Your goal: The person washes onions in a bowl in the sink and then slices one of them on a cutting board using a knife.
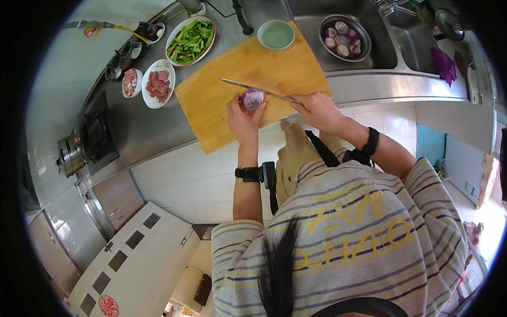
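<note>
My left hand (244, 119) grips a red onion (252, 100) on the wooden cutting board (214, 115), with the onion's pale, ringed cut face showing. In my right hand (317, 110) is a kitchen knife (257, 88), its handle mostly hidden by the fingers. The blade stretches left across the far side of the onion and past it over the board; whether it touches the onion I cannot tell. On the board's far right corner stands a pale green bowl (276, 35).
An oval plate of cut green vegetables (191, 41), a plate of sliced meat pieces (159, 85) and a small bowl of chopped meat (130, 82) stand left of the board. To the right, a steel bowl (366, 55) with several onions sits in the sink (380, 63). A pot (71, 156) is far left.
</note>
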### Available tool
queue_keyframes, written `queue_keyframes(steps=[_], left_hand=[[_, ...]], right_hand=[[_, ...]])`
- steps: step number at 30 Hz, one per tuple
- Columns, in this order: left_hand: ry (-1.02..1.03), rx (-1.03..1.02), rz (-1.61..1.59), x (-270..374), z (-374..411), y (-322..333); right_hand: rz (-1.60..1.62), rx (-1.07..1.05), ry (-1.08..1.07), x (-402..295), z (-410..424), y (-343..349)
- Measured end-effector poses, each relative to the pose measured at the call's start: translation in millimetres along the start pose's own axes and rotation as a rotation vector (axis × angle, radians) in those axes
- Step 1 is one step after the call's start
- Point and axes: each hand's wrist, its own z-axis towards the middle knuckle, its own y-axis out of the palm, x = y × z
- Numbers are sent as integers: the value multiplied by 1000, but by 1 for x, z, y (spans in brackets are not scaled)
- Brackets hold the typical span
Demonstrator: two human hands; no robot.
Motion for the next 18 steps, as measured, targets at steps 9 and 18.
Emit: queue_keyframes(steps=[9,18], left_hand=[[99,24,-68,-20,1,-12],[-46,9,-179,-28,13,-9]], right_hand=[[-83,11,-18,-21,11,29],[-128,-27,-4,-27,28,31]])
